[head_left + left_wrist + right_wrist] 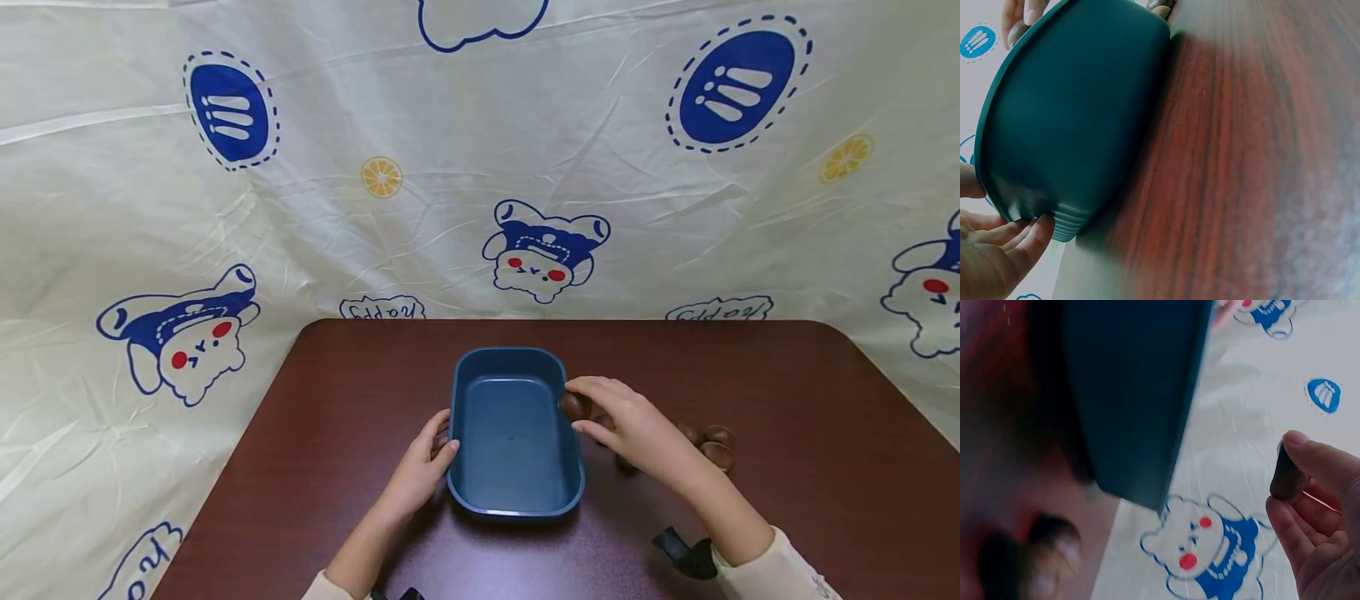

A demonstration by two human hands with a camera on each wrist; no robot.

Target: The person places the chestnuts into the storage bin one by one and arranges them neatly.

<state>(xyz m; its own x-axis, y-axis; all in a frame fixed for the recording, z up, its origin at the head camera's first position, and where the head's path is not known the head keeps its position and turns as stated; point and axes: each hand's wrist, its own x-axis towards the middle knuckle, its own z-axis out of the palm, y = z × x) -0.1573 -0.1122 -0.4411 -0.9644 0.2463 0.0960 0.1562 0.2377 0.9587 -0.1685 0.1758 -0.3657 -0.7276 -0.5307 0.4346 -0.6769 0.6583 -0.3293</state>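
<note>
A deep blue plastic bin [513,442] with rounded corners stands on the table, its inside bare. My left hand [422,468] grips its left side, thumb at the rim and fingers against the outer wall. At the bin's right rim, my right hand [633,423] pinches a brown chestnut [574,407] between thumb and fingers. The right wrist view shows this chestnut [1289,476] held clear of the bin wall. More chestnuts [717,454] lie on the table to the right, some partly hidden under my right hand and forearm.
The dark red-brown wooden table [360,367] has rounded far corners. Behind it hangs a pale printed sheet [450,242]. A black strap [686,554] hangs by my right sleeve.
</note>
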